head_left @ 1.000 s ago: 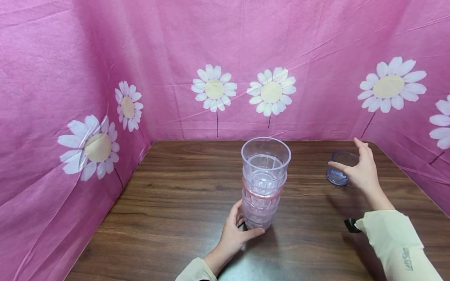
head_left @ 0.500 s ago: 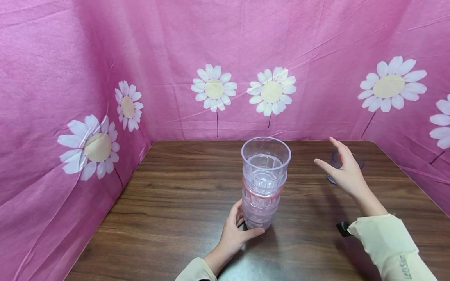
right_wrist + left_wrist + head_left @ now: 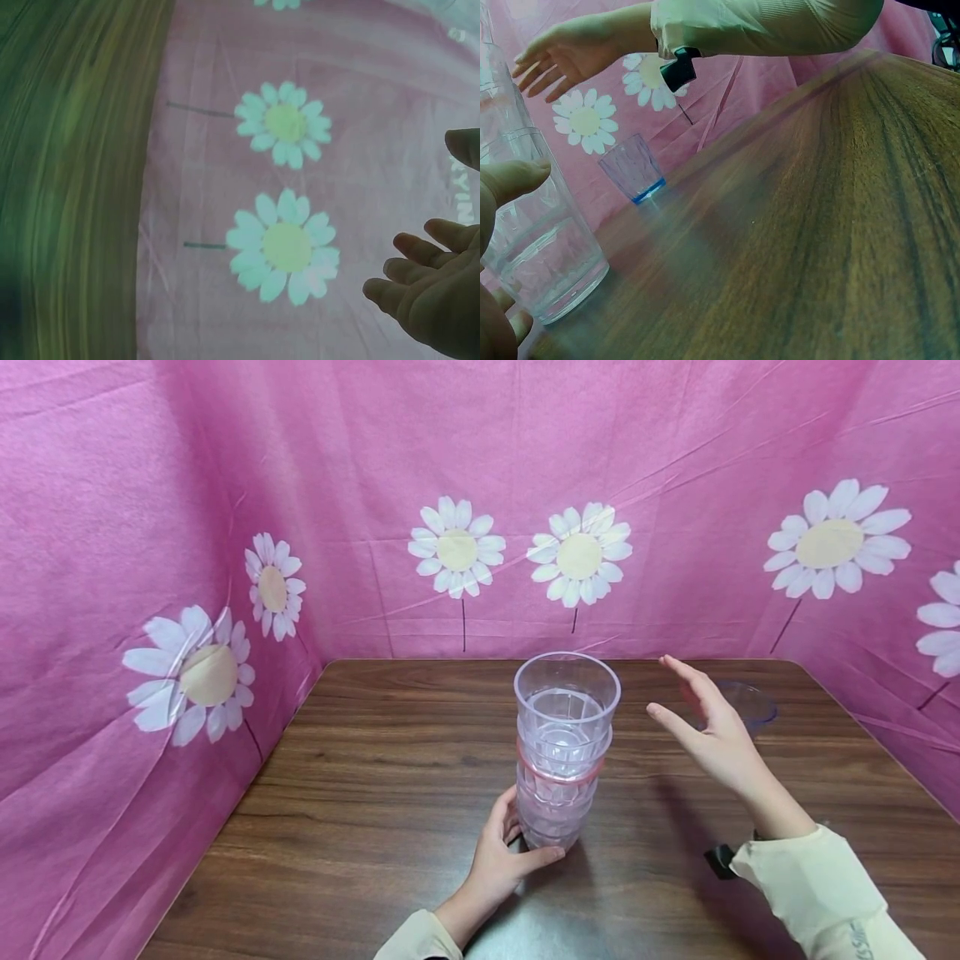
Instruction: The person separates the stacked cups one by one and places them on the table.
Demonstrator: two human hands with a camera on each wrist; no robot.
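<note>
A tall stack of nested clear tumblers (image 3: 564, 739) stands upright on the wooden table, with a pinkish rim partway up. Low on the stack, my left hand (image 3: 497, 858) grips the bottom tumbler, its thumb in front. In the left wrist view that thumb (image 3: 517, 180) lies against the clear wall. My right hand (image 3: 716, 739) hovers to the right of the stack, thumb and fingers spread, holding nothing. Behind it a blue-tinted tumbler (image 3: 756, 703) is partly hidden; the left wrist view shows this blue-based tumbler (image 3: 634, 169) standing upright. Spread fingers (image 3: 409, 270) appear in the right wrist view.
The brown wood-grain table (image 3: 360, 793) reaches back to a pink cloth (image 3: 360, 485) printed with white daisies, which hangs behind it and along both sides. A black strap end (image 3: 720, 862) hangs from the right sleeve (image 3: 813, 881).
My right hand has moved left, away from the blue-tinted tumbler and toward the stack, staying spread. The left hand and the stacked tumblers have kept their place.
</note>
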